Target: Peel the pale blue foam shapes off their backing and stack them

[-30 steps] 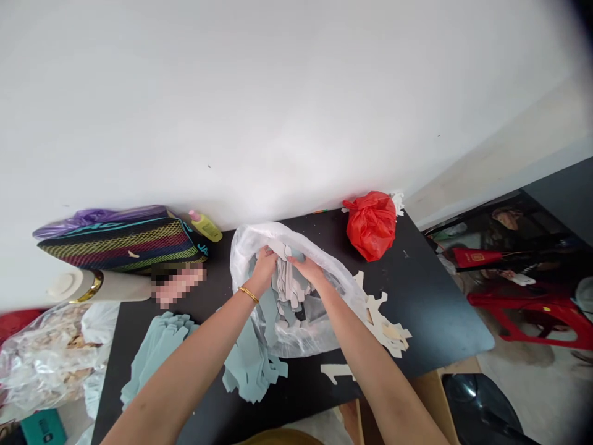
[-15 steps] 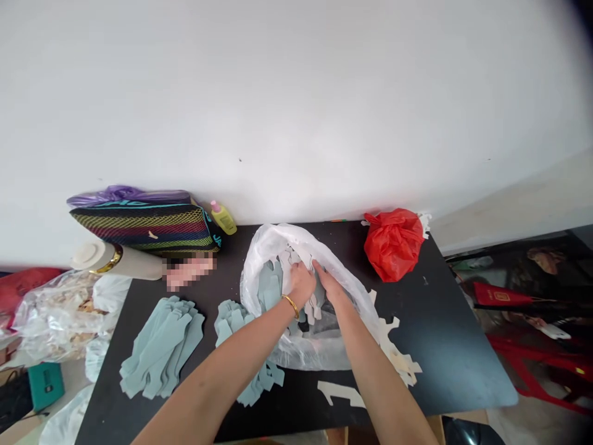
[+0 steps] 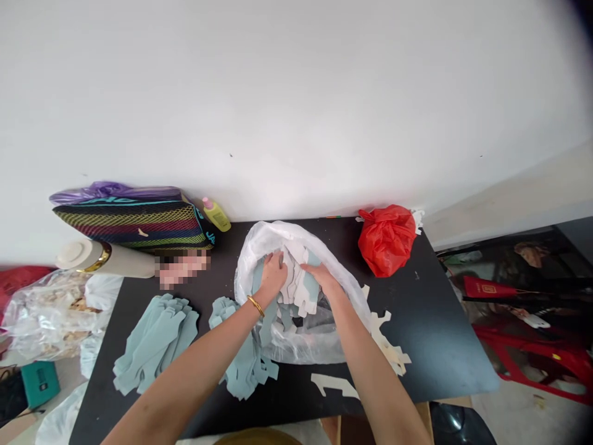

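At the near edge of the black table (image 3: 440, 346), a cream cut-out strip (image 3: 334, 384) is laid flat, with more cream pieces (image 3: 389, 346) beside the right forearm. To the left, two piles of pale blue-green cut-outs (image 3: 152, 343) are spread out, their long axes running away from the person.

In the middle, a clear plastic bag (image 3: 259, 247) is opened, and both hands are placed inside its mouth. The left hand (image 3: 273, 275), with a gold bangle (image 3: 255, 305) at the wrist, is closed on a bundle of white and blue pieces (image 3: 299, 284). The right hand (image 3: 320, 276) is laid on the same bundle from the right, fingers curled around it. The bundle is found directly between the hands, equally near to both, its long axis pointing toward the person.

Further back, a red bag (image 3: 386, 240), a yellow bottle (image 3: 215, 215) and a striped mesh bag (image 3: 134, 225) are seen against the wall.
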The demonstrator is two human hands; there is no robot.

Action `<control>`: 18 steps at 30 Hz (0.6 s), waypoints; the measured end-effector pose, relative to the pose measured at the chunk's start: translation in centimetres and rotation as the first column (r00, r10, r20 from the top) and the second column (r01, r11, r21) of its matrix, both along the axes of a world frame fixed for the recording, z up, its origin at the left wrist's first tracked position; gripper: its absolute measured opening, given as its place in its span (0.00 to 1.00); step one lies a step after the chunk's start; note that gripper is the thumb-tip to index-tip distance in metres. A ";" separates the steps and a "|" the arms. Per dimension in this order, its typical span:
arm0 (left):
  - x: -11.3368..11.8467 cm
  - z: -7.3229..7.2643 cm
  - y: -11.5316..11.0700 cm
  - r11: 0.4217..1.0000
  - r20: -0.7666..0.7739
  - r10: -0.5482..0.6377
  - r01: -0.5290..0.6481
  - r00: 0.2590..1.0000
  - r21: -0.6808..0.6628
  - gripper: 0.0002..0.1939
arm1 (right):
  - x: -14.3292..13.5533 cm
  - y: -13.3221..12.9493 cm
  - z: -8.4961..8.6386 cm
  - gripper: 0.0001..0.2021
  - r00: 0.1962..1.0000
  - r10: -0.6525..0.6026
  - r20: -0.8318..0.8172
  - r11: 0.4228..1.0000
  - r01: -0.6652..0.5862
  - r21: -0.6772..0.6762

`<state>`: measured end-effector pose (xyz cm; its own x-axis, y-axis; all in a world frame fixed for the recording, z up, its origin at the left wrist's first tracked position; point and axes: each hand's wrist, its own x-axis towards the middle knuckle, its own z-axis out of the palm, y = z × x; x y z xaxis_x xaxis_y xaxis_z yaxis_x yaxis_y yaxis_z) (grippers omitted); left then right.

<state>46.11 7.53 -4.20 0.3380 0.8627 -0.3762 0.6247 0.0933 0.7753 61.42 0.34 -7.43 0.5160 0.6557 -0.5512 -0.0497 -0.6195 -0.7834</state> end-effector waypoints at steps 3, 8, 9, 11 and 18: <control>1.0 0.6 -0.3 0.999 0.105 -0.019 0.021 0.994 -0.025 0.24 | 1.0 -0.5 1.2 0.26 0.998 -0.026 -0.058 1.000 0.026 -0.005; 3.0 1.3 -2.0 0.980 0.228 0.103 -0.059 0.968 -0.192 0.32 | 2.0 -1.9 3.8 0.28 0.963 -0.091 -0.253 0.993 0.108 0.055; 3.1 1.4 -2.5 0.975 0.221 0.111 -0.063 0.969 -0.213 0.32 | 1.9 -2.4 4.2 0.27 0.952 -0.095 -0.292 0.992 0.115 0.053; 2.8 1.8 -3.6 0.978 0.170 0.100 -0.065 0.980 -0.199 0.29 | 1.4 -3.7 4.7 0.26 0.933 -0.096 -0.348 0.992 0.118 0.043; -4.2 4.3 -6.6 0.819 0.369 0.323 -0.061 0.872 -0.571 0.48 | -3.3 -8.8 6.6 0.25 0.870 -0.116 -0.480 0.991 0.135 0.004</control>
